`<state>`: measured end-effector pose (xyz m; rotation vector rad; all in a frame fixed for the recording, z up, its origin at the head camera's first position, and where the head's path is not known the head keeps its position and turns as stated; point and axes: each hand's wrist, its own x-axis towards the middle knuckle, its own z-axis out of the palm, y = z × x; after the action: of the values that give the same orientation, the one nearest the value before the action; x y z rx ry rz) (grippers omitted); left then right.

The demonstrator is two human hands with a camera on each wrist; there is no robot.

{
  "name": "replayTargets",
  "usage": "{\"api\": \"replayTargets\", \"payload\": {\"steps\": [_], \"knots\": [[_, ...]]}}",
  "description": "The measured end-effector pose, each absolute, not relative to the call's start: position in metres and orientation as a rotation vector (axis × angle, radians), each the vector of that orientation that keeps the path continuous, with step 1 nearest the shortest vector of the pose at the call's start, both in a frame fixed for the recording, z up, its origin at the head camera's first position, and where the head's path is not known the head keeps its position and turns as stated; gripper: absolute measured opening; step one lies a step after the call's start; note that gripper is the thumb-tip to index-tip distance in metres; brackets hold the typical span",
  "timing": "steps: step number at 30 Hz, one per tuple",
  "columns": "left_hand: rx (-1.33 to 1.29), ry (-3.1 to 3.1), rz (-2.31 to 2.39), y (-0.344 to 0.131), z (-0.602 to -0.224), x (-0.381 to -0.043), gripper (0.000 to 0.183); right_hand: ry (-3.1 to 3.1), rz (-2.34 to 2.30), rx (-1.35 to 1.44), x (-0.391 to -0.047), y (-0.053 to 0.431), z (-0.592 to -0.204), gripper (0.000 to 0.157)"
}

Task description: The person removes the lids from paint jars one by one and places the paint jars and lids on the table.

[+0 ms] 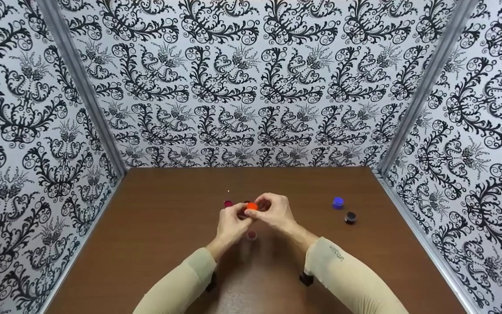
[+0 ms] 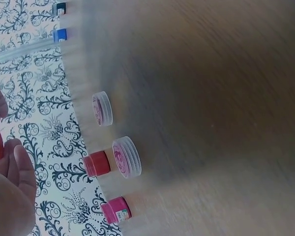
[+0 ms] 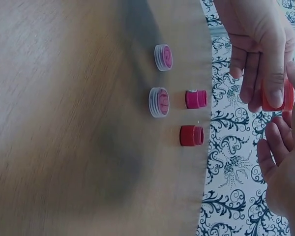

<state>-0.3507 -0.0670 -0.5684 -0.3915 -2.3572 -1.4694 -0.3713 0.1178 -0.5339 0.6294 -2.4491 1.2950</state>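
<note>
A small orange-red paint jar [image 1: 251, 206] is held up between both hands over the table. My left hand [image 1: 231, 224] grips it, the thumb flat along its side in the right wrist view. From the other side my right hand [image 1: 278, 212] pinches the same jar [image 3: 278, 96] with thumb and fingers. Whether its lid is on is hard to see behind the fingers. Below the hands stand an open red jar [image 3: 191, 135] and a magenta jar [image 3: 195, 99]. Two clear ridged lids with pink paint inside lie nearby, one lid [image 3: 159, 102] closer to the jars, the other lid [image 3: 163, 57] farther left.
A blue jar [image 1: 338, 203] and a black jar [image 1: 350, 217] stand on the right part of the brown table [image 1: 159, 235]. Patterned wallpaper panels [image 1: 242, 87] with grey metal corner posts [image 1: 86, 87] enclose the table at the back and sides.
</note>
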Motion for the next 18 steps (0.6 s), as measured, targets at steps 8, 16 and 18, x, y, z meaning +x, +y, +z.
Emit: {"api": "replayTargets", "payload": {"steps": [8, 16, 18], "knots": [[-0.423, -2.349, -1.439, -0.0666, -0.5692, -0.3501, 0.021, -2.442, 1.279, 0.667, -0.3728, 0.1191, -0.5367, 0.032], [-0.436, -2.402, -1.455, -0.0693, -0.5721, -0.3500, 0.024, -2.368, 1.263, 0.862, -0.3745, 0.1228, -0.5397, 0.024], [-0.435, -2.414, -1.471, -0.0696, -0.5717, -0.3499, 0.025, -2.363, 1.300, 0.886, -0.3752, 0.1233, -0.5397, 0.022]]}}
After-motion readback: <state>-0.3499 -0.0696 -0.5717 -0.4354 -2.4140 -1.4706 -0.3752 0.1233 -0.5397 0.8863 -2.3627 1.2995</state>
